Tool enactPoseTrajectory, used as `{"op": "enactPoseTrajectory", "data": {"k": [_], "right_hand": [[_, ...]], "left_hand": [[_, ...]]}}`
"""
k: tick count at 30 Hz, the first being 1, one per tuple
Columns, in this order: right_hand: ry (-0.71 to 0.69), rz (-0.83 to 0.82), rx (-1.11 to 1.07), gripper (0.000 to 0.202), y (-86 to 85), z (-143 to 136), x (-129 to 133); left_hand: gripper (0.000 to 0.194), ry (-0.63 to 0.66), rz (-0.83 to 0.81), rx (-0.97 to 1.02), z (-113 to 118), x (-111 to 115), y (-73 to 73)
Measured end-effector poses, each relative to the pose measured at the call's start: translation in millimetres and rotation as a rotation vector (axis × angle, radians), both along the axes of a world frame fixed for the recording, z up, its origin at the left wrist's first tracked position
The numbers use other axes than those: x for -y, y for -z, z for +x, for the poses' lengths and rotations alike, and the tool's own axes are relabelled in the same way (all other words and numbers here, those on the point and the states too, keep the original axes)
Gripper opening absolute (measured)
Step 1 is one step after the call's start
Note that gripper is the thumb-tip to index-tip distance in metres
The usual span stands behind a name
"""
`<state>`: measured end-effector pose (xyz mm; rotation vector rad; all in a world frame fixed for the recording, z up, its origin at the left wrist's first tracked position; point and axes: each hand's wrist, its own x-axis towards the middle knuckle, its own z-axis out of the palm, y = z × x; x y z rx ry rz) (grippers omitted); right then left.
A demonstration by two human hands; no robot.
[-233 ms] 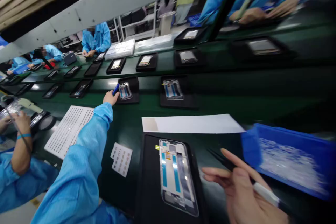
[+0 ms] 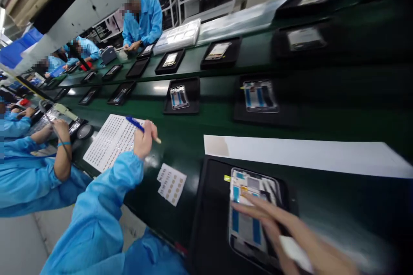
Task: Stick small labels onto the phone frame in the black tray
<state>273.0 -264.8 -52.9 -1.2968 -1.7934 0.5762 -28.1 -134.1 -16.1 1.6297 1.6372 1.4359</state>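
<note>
My left hand (image 2: 144,141) is closed round a blue pen-like stick (image 2: 134,123) with a pale tip, above the green bench beside a white sheet with rows of small dark pieces (image 2: 111,137). My right hand (image 2: 287,227), blurred, reaches over an open phone body (image 2: 247,223) with blue strips and a yellow tab. Its fingertips are at the phone's upper middle; whether they touch cannot be told. Tweezers (image 2: 294,250) lie in this hand, only a white part showing beneath the fingers. The phone lies in a black tray (image 2: 209,210).
A small sticker sheet (image 2: 172,184) lies left of the tray, and a long white strip (image 2: 290,150) behind it. Black trays with phone parts (image 2: 182,103) line the belt beyond. A co-worker's arm (image 2: 63,154) is at the left; another person (image 2: 142,25) sits across.
My left hand has drawn back from a tray on the belt towards the sheets. My right hand has moved left over the phone body. The view has turned; the blue bin is out of sight.
</note>
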Motion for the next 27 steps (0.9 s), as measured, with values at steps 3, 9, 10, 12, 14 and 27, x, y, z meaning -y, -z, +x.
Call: {"op": "enactPoseTrajectory", "data": {"k": [3, 9, 10, 12, 14, 27], "right_hand": [[-0.369, 0.301, 0.227, 0.053, 2.7, -36, -2], [-0.604, 0.313, 0.56, 0.036, 18.3, -119, 2], [-0.622, 0.272, 0.608, 0.032, 22.2, -128, 2], [-0.64, 0.179, 0.684, 0.027, 28.9, -139, 1], [-0.652, 0.101, 0.728, 0.026, 32.3, -143, -2], [-0.691, -0.114, 0.524, 0.04, 10.9, -129, -15]], "left_hand": [[0.056, 0.128, -0.18, 0.079, -9, 68, 14.4], [0.02, 0.115, -0.3, 0.032, -23, 120, 54.9], [0.015, 0.107, -0.272, -0.049, -23, 121, 60.5], [0.01, 0.123, -0.24, -0.205, -23, 119, 68.6], [0.01, 0.151, -0.247, -0.31, -23, 116, 73.1], [0.041, 0.048, -0.344, 0.435, -15, 107, 47.3]]}}
